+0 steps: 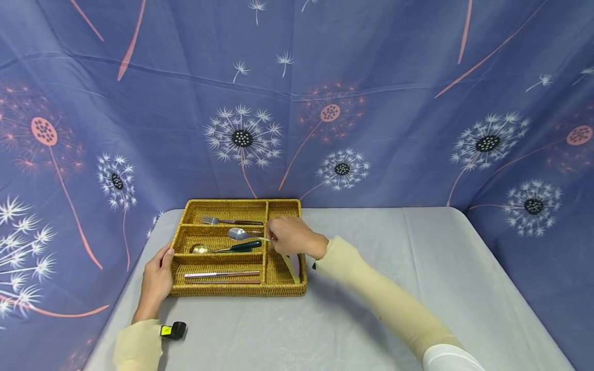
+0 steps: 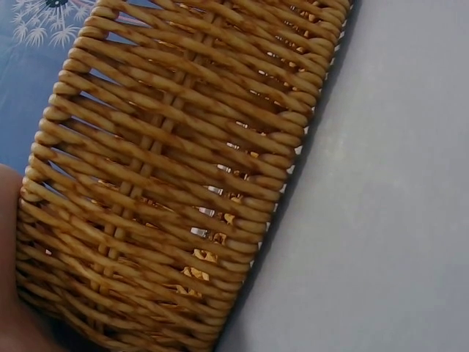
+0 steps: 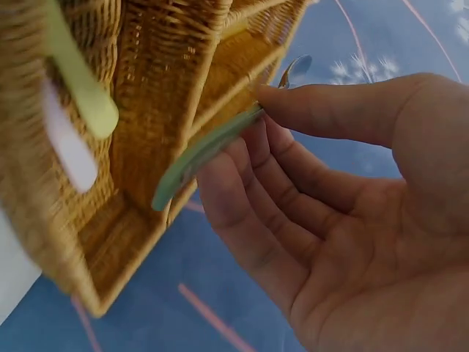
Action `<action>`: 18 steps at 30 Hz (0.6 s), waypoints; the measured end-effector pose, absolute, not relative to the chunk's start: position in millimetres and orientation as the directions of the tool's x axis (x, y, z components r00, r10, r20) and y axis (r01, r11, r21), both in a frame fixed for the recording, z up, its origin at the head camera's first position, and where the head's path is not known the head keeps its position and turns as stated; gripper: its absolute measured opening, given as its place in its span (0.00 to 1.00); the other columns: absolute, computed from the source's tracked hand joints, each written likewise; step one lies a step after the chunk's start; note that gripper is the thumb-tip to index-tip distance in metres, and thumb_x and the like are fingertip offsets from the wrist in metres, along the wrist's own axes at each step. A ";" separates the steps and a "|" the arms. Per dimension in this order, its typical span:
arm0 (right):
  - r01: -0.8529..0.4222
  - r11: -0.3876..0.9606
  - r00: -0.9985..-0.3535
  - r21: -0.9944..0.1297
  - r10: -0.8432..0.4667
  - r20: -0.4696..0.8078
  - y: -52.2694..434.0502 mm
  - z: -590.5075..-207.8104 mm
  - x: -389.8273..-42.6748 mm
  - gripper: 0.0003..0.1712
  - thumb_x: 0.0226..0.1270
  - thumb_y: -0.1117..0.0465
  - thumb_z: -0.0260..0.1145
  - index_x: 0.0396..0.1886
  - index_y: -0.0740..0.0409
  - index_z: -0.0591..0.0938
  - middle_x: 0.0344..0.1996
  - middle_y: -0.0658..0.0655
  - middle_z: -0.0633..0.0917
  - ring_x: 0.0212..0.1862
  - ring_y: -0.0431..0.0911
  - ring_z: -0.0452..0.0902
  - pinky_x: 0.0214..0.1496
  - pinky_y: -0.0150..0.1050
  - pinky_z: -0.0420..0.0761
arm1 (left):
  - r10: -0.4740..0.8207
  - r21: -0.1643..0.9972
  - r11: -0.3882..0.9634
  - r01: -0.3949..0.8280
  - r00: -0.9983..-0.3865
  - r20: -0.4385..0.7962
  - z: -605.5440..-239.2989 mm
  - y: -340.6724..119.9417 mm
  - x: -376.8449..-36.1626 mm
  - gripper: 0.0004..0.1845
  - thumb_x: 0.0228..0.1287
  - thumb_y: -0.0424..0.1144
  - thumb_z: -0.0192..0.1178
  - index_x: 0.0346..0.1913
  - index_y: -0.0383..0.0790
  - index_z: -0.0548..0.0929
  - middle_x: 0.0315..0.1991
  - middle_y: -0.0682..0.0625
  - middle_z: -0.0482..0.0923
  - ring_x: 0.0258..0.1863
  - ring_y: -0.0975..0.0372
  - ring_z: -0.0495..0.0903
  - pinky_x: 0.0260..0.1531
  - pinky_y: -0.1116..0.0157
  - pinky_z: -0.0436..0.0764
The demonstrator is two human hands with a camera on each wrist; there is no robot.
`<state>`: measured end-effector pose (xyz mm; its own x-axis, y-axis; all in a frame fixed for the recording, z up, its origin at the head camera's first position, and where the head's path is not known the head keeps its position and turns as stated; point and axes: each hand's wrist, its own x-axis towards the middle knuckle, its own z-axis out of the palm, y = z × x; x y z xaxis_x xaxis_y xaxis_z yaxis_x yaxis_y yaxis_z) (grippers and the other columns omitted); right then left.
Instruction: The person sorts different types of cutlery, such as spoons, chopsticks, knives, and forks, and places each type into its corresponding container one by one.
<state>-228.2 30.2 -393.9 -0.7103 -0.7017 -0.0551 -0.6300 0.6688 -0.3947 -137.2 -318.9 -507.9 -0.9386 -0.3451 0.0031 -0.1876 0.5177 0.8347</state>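
My left hand (image 1: 157, 278) grips the left side of a woven cutlery tray (image 1: 283, 290), thumb at the rim. In the left wrist view the woven side wall (image 2: 168, 161) fills much of the picture. Over the tray's right part, my right hand (image 1: 291, 236) pinches a spoon (image 1: 238, 234) between thumb and fingers. Its metal bowl points left over the middle compartment. A pale green handle (image 3: 205, 158) shows at the fingertips in the right wrist view. Below the hand, a yellow-green handle (image 3: 88, 95) and a lilac handle (image 3: 69, 139) lie in the long right compartment.
A fork (image 1: 211, 220) lies in the back left compartment. The middle one holds a gold-coloured spoon (image 1: 200, 249) and dark green handles (image 1: 246, 246). Chopsticks (image 1: 223, 274) lie in the front one. The tray stands on a pale tablecloth (image 1: 371, 330), before a blue dandelion-patterned curtain (image 1: 394, 77).
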 end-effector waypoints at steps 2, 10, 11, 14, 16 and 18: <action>-0.641 0.658 -0.690 -0.396 -0.720 -0.079 16.4 -394.7 -232.8 0.27 0.56 0.83 0.57 0.16 0.47 0.61 0.18 0.43 0.56 0.21 0.38 0.48 0.28 0.34 0.51 | -0.344 0.834 0.520 -0.187 -0.939 0.004 -507.3 -319.0 -137.4 0.32 0.91 0.52 0.38 0.83 0.35 0.65 0.81 0.29 0.60 0.81 0.32 0.55 0.79 0.34 0.55; -0.679 0.634 -0.646 -0.370 -0.756 -0.110 -28.9 -401.0 -245.7 0.32 0.55 0.84 0.56 0.19 0.47 0.50 0.17 0.46 0.46 0.21 0.39 0.37 0.29 0.34 0.44 | -0.348 0.825 0.532 -0.188 -0.937 0.011 -507.3 -320.1 -137.2 0.32 0.91 0.53 0.38 0.83 0.34 0.65 0.80 0.29 0.60 0.80 0.32 0.55 0.79 0.34 0.56; -0.682 0.632 -0.641 -0.367 -0.759 -0.115 -33.8 -402.6 -246.8 0.33 0.57 0.83 0.57 0.18 0.47 0.50 0.17 0.46 0.46 0.21 0.39 0.37 0.28 0.34 0.44 | -0.349 0.825 0.533 -0.189 -0.937 0.011 -507.7 -320.2 -137.0 0.32 0.91 0.53 0.38 0.83 0.35 0.65 0.80 0.29 0.61 0.81 0.32 0.55 0.79 0.34 0.56; -0.695 0.632 -0.633 -0.343 -0.764 -0.126 -47.5 -406.9 -249.1 0.34 0.62 0.81 0.61 0.18 0.47 0.51 0.17 0.46 0.47 0.21 0.39 0.38 0.29 0.34 0.45 | -0.346 0.825 0.533 -0.190 -0.938 0.008 -509.2 -320.2 -137.1 0.32 0.91 0.52 0.38 0.83 0.35 0.65 0.80 0.29 0.61 0.81 0.32 0.55 0.79 0.34 0.56; -0.702 0.642 -0.636 -0.307 -0.760 -0.134 -55.6 -410.0 -250.6 0.35 0.65 0.78 0.64 0.17 0.47 0.52 0.16 0.46 0.48 0.21 0.39 0.39 0.28 0.33 0.46 | -0.345 0.826 0.532 -0.189 -0.938 0.008 -509.4 -319.7 -137.4 0.32 0.91 0.52 0.38 0.83 0.35 0.65 0.80 0.30 0.61 0.81 0.32 0.55 0.79 0.35 0.56; -0.702 0.656 -0.645 -0.277 -0.751 -0.143 -62.2 -412.1 -251.6 0.34 0.67 0.76 0.66 0.17 0.46 0.53 0.16 0.46 0.48 0.21 0.39 0.40 0.27 0.34 0.47 | -0.344 0.829 0.528 -0.184 -0.939 0.012 -509.3 -319.3 -138.0 0.32 0.91 0.52 0.38 0.83 0.35 0.65 0.80 0.30 0.61 0.81 0.32 0.55 0.79 0.35 0.56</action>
